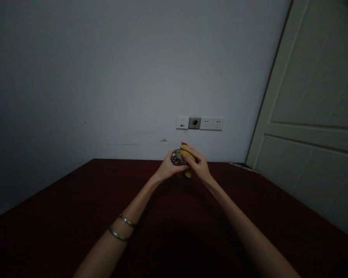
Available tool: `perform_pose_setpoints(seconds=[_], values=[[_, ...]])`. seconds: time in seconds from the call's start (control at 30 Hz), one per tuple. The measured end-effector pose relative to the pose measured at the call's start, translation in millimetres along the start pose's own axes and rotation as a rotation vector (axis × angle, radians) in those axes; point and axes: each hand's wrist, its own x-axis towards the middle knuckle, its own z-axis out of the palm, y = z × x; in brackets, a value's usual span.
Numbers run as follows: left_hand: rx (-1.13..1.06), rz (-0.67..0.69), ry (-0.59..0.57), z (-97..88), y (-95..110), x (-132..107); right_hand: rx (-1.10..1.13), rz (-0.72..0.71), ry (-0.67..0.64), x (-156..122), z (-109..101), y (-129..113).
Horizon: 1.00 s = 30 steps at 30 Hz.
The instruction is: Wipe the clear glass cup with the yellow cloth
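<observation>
Both my arms reach out over a dark red table (75,216). My right hand (198,164) is wrapped round a small yellow object (188,154), holding it just above the far part of the table. My left hand (168,166) is pinched on a small shiny metal part (177,159) at the left side of the yellow object. The two hands touch each other round these things. My fingers hide most of the yellow object, and the dim light keeps the metal part unclear. Two thin bracelets (123,228) sit on my left forearm.
A pale wall stands behind the table, with a strip of white sockets and a switch (200,123) just above my hands. A white panelled door (316,127) fills the right side. The room is dim.
</observation>
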Motion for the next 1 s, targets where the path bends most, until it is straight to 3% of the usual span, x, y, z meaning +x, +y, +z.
perform_pose_setpoints(seconds=[0.23, 0.5, 0.67, 0.83, 1.0], values=[[-0.017, -0.018, 0.009, 1.7, 3, -2, 0.050, 0.127, 0.077, 2, 2, 6], [0.097, -0.008, 0.023, -1.0, -5, 2, -0.122, -0.044, -0.025, -1, 1, -1], [0.127, 0.017, -0.026, -2.3, -7, 1, -0.214, -0.128, -0.117, -2, 0, -10], [0.174, 0.057, -0.021, -3.6, -10, 1, -0.218, -0.125, -0.118, -2, 1, -10], [0.253, 0.094, -0.009, -4.7, -10, 1, -0.141, -0.048, -0.030, 0, 2, 0]])
